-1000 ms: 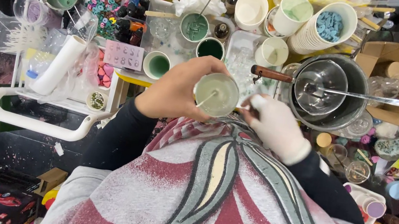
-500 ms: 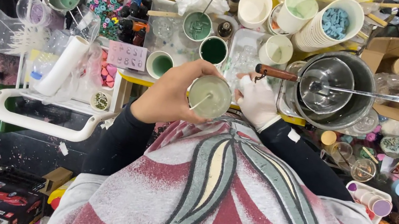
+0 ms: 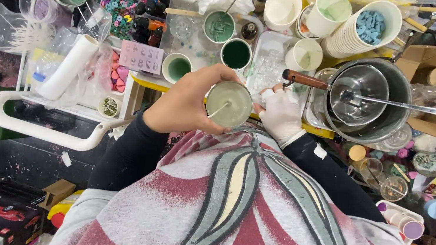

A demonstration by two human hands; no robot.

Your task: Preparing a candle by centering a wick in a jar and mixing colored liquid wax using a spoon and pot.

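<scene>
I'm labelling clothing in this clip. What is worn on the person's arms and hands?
Both arms wear long, close-fitting black sleeves. The left hand is bare. The right hand wears a white fingerless glove; a small white patch marks its sleeve.

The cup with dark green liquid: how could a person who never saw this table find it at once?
Start at the big steel pot on the right. Go left past the wooden handle to the round cup with dark green liquid, just above the left hand. Its neighbours hold paler green; only this one looks almost black-green.

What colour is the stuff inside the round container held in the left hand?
Pale cream-green, with a thin stick leaning in it; the container in the left hand shows best in the head view.
</scene>
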